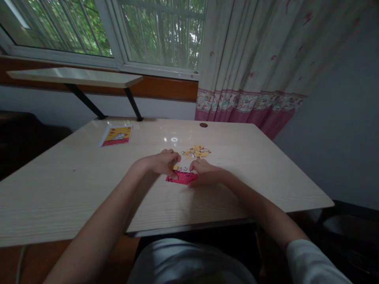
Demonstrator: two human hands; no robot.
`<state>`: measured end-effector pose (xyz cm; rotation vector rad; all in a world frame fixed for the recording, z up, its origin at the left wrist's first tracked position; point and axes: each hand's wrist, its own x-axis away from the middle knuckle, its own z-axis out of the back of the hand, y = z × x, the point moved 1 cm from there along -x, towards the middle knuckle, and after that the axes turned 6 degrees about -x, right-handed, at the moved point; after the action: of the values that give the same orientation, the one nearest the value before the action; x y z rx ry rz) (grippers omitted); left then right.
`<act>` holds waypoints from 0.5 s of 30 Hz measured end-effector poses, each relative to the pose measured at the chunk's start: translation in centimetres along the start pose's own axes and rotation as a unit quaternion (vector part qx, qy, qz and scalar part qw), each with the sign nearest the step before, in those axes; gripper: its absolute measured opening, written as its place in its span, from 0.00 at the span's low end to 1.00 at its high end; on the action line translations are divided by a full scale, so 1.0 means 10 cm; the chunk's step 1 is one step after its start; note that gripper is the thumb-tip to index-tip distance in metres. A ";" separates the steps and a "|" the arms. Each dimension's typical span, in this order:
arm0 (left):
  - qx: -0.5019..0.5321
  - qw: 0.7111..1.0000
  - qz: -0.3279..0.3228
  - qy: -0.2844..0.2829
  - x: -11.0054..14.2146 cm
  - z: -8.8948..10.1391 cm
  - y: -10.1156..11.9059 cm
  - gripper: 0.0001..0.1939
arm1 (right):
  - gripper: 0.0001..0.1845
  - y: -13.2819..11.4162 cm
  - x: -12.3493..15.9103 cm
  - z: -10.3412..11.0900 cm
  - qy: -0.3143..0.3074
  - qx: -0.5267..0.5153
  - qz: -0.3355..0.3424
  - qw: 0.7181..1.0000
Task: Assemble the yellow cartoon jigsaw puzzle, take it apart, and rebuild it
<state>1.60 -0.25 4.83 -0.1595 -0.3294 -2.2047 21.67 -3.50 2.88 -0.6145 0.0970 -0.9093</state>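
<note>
A partly joined jigsaw puzzle (pixel 182 177), a pink-red strip with some yellow and white above it, lies flat on the table before me. My left hand (pixel 166 161) is curled around its left end, thumb down on the red pieces and fingers bent near the upper edge. At the right end my right hand (pixel 204 171) has its fingers bent in against the puzzle; its lower fingers are blurred and partly hidden. Just beyond both hands is a loose heap of yellow and white puzzle pieces (pixel 196 152).
On the table's left side lies a yellow and red picture sheet (pixel 117 136) with a white animal. A raised shelf (pixel 79 77) on black supports stands at the back left. The pale wooden table (pixel 254 157) has a round cable hole (pixel 203 125) near its back edge, by the curtain (pixel 237 79).
</note>
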 end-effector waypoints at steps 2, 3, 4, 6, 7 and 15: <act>-0.007 1.000 -0.015 -0.008 -0.01 -0.02 0.07 0.29 | 0.28 0.04 0.00 0.02 0.004 -0.006 0.001 1.000; -0.009 1.000 -0.023 -0.009 -0.02 -0.02 0.10 0.28 | 0.28 0.06 0.00 0.03 0.006 -0.011 0.003 1.000; -0.011 0.999 -0.029 -0.010 -0.03 -0.03 0.12 0.28 | 0.27 0.08 -0.01 0.04 0.007 -0.019 0.006 1.000; -0.018 0.999 -0.037 -0.007 -0.05 -0.04 0.15 0.26 | 0.26 0.10 -0.01 0.03 0.003 -0.043 0.014 0.999; -0.021 0.999 -0.041 -0.004 -0.05 -0.04 0.16 0.25 | 0.26 0.11 -0.02 0.03 0.000 -0.056 0.019 0.998; 0.139 0.988 -0.072 0.004 -0.09 -0.07 0.14 0.10 | 0.23 0.11 -0.03 0.03 0.005 -0.112 0.054 0.992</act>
<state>3.27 -0.59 4.26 0.0281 -0.6560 -2.2738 22.33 -2.63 2.46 -0.8064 0.2413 -0.8026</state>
